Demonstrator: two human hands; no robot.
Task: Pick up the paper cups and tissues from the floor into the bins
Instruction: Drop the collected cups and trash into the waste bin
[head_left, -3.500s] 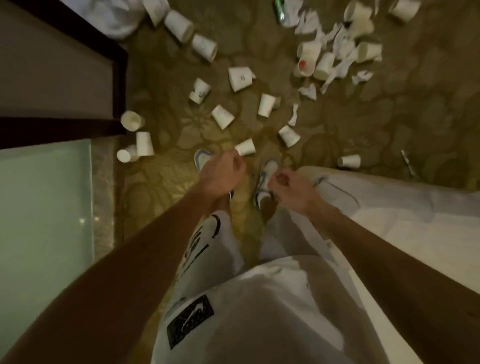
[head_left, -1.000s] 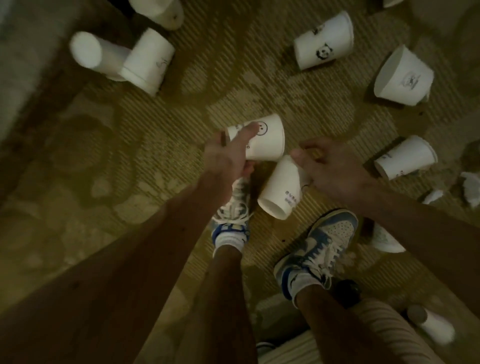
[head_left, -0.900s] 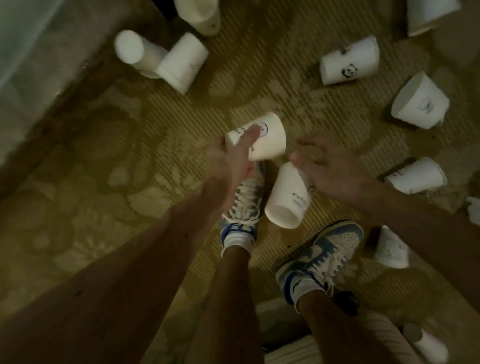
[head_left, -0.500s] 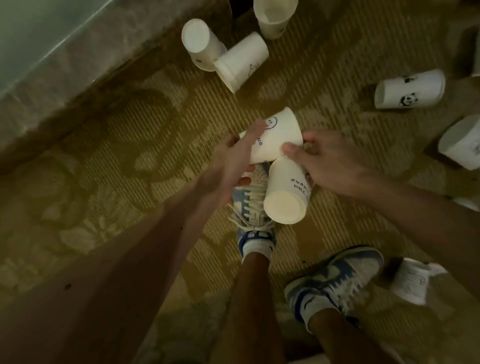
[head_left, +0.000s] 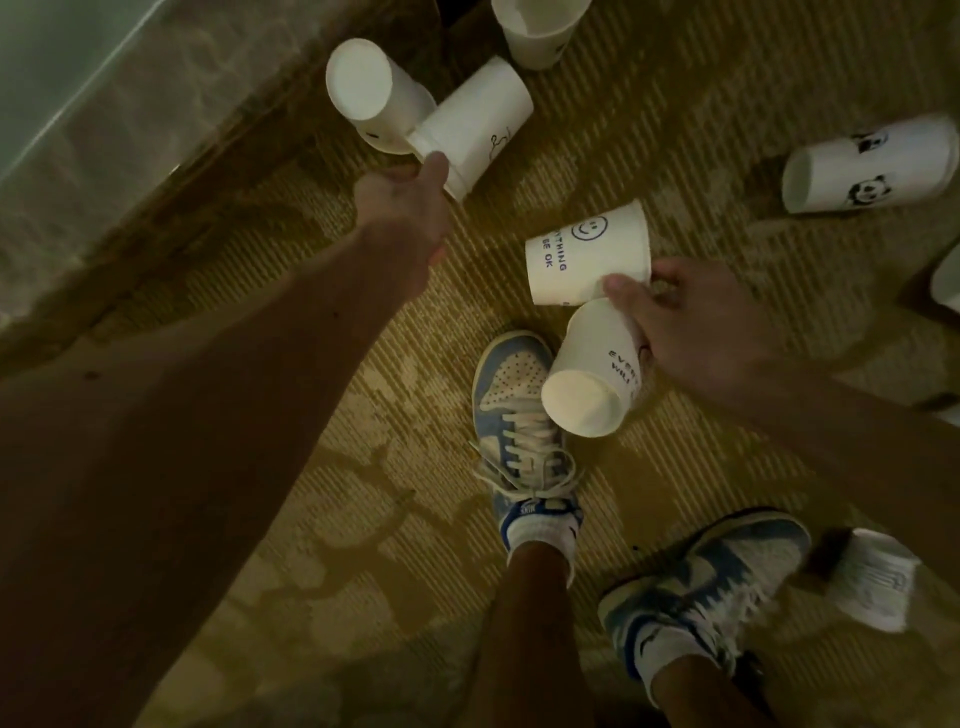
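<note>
My right hand (head_left: 696, 322) grips two white paper cups together: a smiley-face cup (head_left: 587, 254) under the thumb and a second printed cup (head_left: 592, 384) that points its base toward me. My left hand (head_left: 410, 202) reaches up-left to a cup lying on its side (head_left: 475, 124). The thumb lies on that cup's rim and the fingers are hidden. An upside-down cup (head_left: 363, 93) leans against the lying one. No bin or tissue is in view.
More cups lie on the patterned carpet: one upright at the top (head_left: 540, 26), a panda cup (head_left: 872, 166) at the right, and one by my right shoe (head_left: 872, 587). My left shoe (head_left: 519, 426) stands under the held cups. A glass and stone ledge (head_left: 78, 104) fills the top left.
My left hand let go of the smiley cup, which my right hand now holds with the other cup. The left hand moved up-left to the lying cup.
</note>
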